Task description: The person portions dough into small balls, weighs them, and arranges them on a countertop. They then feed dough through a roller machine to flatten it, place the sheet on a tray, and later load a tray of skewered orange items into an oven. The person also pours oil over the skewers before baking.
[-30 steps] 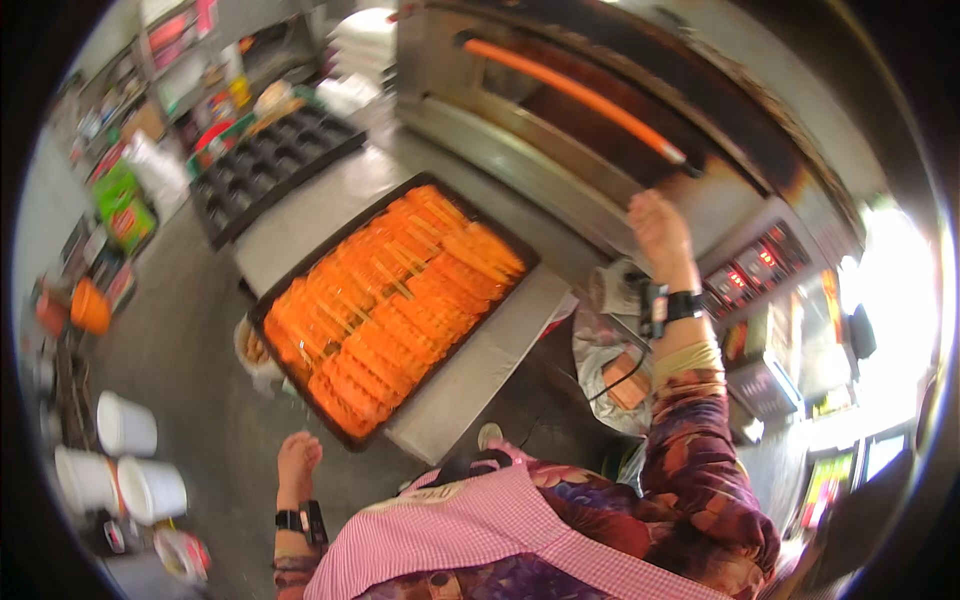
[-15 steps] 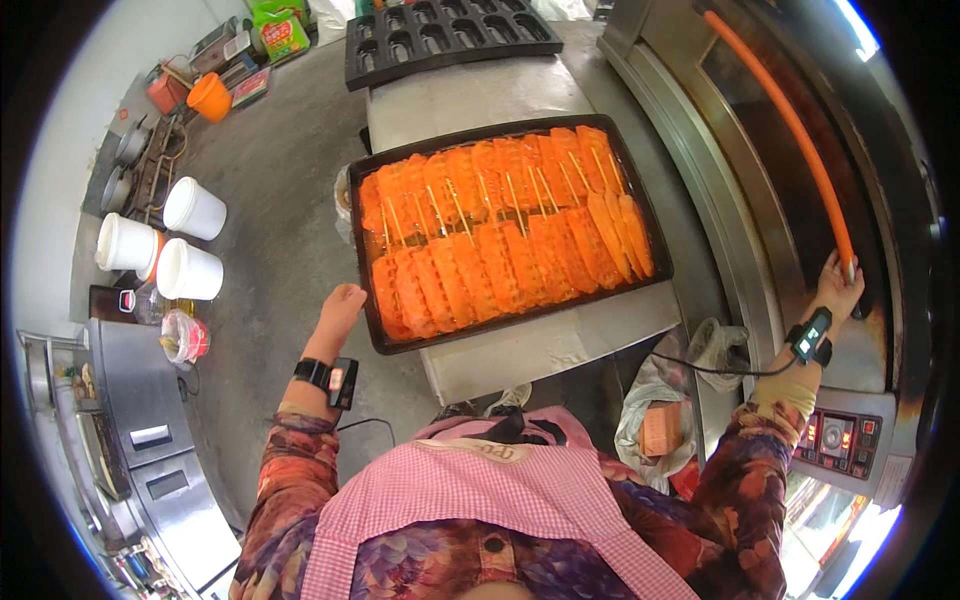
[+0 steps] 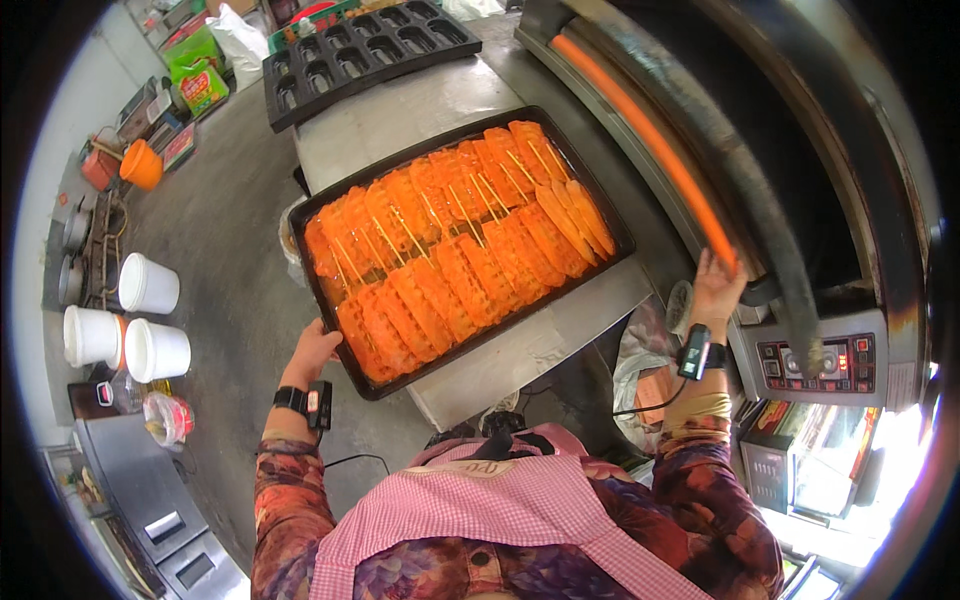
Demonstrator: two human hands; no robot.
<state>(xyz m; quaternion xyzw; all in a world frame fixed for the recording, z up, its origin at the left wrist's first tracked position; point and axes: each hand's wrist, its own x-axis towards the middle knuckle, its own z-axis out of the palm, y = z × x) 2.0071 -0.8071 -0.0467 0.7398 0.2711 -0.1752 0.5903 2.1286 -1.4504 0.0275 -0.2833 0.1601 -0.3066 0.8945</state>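
Note:
A large black baking tray (image 3: 470, 350) is filled with two rows of orange-coated, skewered flat pieces (image 3: 490, 265). It rests on a metal-topped table (image 3: 540, 345) and juts past its left side. At the tray's near left corner, my left hand (image 3: 314, 352) has its fingers closed at the rim; the fingertips are partly hidden. My right hand (image 3: 718, 290) is closed round the near end of a long orange handle (image 3: 645, 140) on the oven door (image 3: 600, 150). The door is tilted down, and the dark oven chamber (image 3: 790, 140) shows behind it.
A black moulded pan (image 3: 370, 50) lies at the table's far end. White buckets (image 3: 158, 350) and an orange bucket (image 3: 142, 165) stand on the left. The oven's control panel (image 3: 818, 360) is at right, and a plastic bag (image 3: 640, 375) with a brown block lies below the table.
My right hand has drawn the orange handle toward me and down, and the oven door has come open. My left hand stays at the tray's left side. The whole view has turned rightward.

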